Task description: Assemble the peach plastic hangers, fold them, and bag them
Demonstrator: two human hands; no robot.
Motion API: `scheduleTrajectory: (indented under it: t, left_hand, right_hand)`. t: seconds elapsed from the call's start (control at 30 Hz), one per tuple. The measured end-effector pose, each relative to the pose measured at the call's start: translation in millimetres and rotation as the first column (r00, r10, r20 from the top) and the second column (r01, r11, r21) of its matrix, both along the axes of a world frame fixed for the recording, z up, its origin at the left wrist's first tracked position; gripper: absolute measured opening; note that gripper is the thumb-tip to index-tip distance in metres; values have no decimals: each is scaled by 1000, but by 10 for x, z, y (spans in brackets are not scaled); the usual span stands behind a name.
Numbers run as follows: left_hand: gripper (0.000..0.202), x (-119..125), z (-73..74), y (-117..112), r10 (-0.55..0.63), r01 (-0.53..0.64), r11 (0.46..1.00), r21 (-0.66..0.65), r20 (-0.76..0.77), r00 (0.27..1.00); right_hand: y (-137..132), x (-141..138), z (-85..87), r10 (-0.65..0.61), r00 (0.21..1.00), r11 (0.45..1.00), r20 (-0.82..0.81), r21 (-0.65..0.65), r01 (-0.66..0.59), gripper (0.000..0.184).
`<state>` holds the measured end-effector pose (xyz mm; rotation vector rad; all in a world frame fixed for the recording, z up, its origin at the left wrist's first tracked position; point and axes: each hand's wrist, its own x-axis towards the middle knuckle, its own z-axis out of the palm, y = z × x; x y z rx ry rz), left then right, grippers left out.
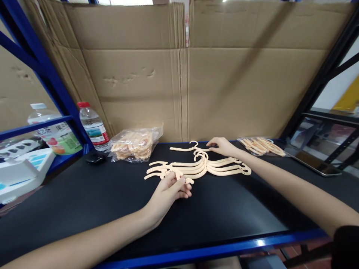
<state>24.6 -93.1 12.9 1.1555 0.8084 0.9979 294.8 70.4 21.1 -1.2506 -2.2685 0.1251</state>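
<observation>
Several cream plastic hangers [202, 168] lie overlapped in a row on the black mat [112, 201]. My left hand [171, 190] rests at the near left end of the pile, fingers curled on the end of one hanger. My right hand [223, 146] reaches to the far side and pinches the single hanger [185, 148] lying behind the pile, near its hook.
A clear bag of more hangers [134, 145] sits at the back left, another packet [260, 145] at the back right. A water bottle [94, 127], a small black object [95, 158] and a tablet [314, 162] stand nearby. Cardboard [185, 74] walls the back; blue shelf edge [224, 250] in front.
</observation>
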Motion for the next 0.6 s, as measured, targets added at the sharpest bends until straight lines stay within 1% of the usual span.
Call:
scheduleTrajectory:
  t: [0.07,0.13,0.27,0.33,0.43,0.5,0.6]
  left_hand:
    - [27,-9,-19,8,-16,16,1000,11,-15,1000]
    - [26,-19,-33,18,-8,10,999,37,-45,999]
    - [23,-35,-36,31,10,-1,996,86,-100,995]
    - [23,-41,-26,33,18,-4,992,123,-113,993]
    - [24,-49,-1,35,38,-21,988,154,-107,993]
    - [27,-59,19,40,53,-39,988,150,-86,995]
    - [27,-79,51,52,84,-73,986,148,-71,994]
  right_hand:
    - [68,-34,-97,9,1000,1000,5,-19,-9,12]
    - [96,-83,-156,21,1000,999,4,-39,-21,10]
    - [133,-127,-167,18,1000,997,-19,-79,-19,7]
    - [139,-116,-119,-2,999,996,-44,-89,-2,6]
    - [82,-72,15,-36,995,996,-95,-80,29,5]
    - [-27,-28,119,-58,989,997,-134,-59,50,7]
    - [-303,59,231,-71,979,997,-193,-23,67,12]
